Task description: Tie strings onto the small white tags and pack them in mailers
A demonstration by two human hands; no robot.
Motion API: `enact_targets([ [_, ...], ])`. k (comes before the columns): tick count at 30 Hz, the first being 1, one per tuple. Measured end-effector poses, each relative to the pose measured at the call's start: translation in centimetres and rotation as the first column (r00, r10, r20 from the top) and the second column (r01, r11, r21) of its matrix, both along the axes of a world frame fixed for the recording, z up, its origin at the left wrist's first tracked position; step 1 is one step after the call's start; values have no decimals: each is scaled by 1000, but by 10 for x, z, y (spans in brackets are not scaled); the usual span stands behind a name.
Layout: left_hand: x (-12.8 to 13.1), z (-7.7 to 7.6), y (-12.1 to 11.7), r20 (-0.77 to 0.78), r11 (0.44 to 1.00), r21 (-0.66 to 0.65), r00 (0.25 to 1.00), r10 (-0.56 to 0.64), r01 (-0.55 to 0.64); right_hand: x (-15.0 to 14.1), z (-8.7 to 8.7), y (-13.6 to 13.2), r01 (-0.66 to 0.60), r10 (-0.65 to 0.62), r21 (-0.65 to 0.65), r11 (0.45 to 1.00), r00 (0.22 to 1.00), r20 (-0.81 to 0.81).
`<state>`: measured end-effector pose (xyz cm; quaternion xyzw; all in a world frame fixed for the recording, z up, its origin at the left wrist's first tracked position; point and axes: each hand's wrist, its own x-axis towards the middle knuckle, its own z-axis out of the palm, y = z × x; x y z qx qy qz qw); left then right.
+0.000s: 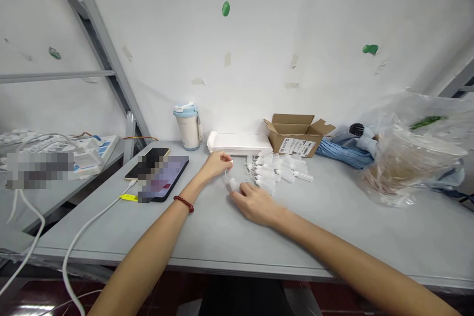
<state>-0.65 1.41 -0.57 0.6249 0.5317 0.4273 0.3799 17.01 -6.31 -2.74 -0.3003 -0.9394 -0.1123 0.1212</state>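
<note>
My left hand pinches a small white end piece of a thin pale cord or strap. The cord curves down to a small translucent white plastic piece, which looks like a little bottle. My right hand rests low over the table with thumb and fingers closed on that piece; its far side is hidden by the fingers. Just beyond my right hand lies a loose pile of similar translucent pieces, several with thin cord loops at their left ends.
Behind the pile stand a white tray and an open cardboard box. A cup, a phone and a tablet are at left. A plastic bag and blue umbrella-like fabric sit at right on the grey table.
</note>
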Motion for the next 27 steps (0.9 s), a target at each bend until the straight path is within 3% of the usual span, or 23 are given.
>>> enact_targets([
  [3, 3, 8, -8, 226, 996, -61, 973, -45, 60, 15, 2, 13, 12, -8, 33, 999, 992, -125],
  [6, 2, 18, -14, 536, 985, -132, 844, -25, 113, 20, 8, 19, 50, -43, 17, 999, 958, -284],
  [9, -5, 25, -14, 674, 989, -149, 733, 91, 15, 20, 12, 21, 29, -38, -29, 999, 921, -389],
  [11, -10, 27, -12, 696, 986, -160, 703, 146, -47, 20, 12, 21, 9, -39, -72, 997, 904, -426],
  [14, -11, 28, -11, 677, 985, -167, 721, 148, -45, 19, 10, 21, -31, -29, -130, 991, 899, -438],
  [19, 5, 25, -22, 625, 970, -150, 778, -58, 193, 18, 8, 21, -88, 14, -155, 984, 905, -424],
  [27, 12, 24, -29, 578, 913, -172, 789, -210, 369, 19, 14, 18, -160, 0, -282, 946, 870, -494],
])
